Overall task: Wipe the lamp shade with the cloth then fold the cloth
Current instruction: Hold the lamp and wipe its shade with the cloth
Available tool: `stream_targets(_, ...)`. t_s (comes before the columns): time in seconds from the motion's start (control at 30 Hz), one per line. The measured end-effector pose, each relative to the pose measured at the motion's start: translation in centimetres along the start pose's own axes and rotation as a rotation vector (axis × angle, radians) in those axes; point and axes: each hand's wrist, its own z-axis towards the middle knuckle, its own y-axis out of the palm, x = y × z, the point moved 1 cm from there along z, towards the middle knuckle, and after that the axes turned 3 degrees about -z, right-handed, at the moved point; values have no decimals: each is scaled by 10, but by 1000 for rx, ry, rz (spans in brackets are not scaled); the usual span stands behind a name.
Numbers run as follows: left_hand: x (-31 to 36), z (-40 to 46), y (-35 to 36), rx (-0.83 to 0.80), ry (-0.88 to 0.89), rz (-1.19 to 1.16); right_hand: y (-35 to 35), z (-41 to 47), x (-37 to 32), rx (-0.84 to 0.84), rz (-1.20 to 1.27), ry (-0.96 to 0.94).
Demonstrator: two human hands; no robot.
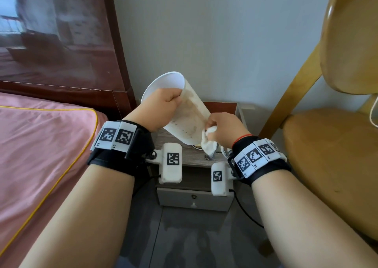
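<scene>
A white, stained lamp shade (188, 112) is held tilted above the nightstand, its wide open end facing up and left. My left hand (161, 106) grips its upper rim, thumb outside and fingers curled over the edge. My right hand (223, 127) is closed on a bunched white cloth (208, 143) and presses it against the shade's lower right side. The cloth's loose end hangs below the hand. A small part of the lamp base shows under the shade.
A grey nightstand (194, 159) with a drawer stands below the hands against the white wall. A bed with a pink cover (41, 141) and dark headboard lies left. A yellow-brown chair (331, 145) stands close on the right.
</scene>
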Motion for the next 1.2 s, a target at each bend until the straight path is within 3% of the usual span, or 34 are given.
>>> stream_targets(0.07, -2, 0, -1, 14, 8, 18, -7, -1, 1, 25, -3, 10)
stream_targets(0.17, -4, 2, -2, 44, 10, 22, -31, -3, -5, 233, 190, 6)
stream_targets(0.3, -7, 3, -1, 38, 34, 23, -57, -11, -25, 488, 455, -181)
stream_targets(0.43, -10, 3, 1, 78, 36, 38, -59, -14, -40, 611, 596, -282)
stream_targets(0.7, -15, 7, 2, 127, -33, -11, -1, -5, -48, 242, 712, -461)
stream_targets(0.93, -14, 7, 3, 112, -20, -45, 22, 0, -11, 209, 767, -224)
stream_targets(1.0, -14, 7, 4, 109, -23, -35, 25, 1, 1, 201, 610, -157)
stream_targets(1.1, -13, 7, 5, 108, -31, -31, 26, 8, 17, 68, -74, -39)
stream_targets(1.13, -12, 6, 5, 111, -29, -29, 25, 10, 22, 38, -148, 22)
stream_targets(1.2, -11, 6, 7, 112, -23, -19, 26, 8, 30, 56, -28, 121)
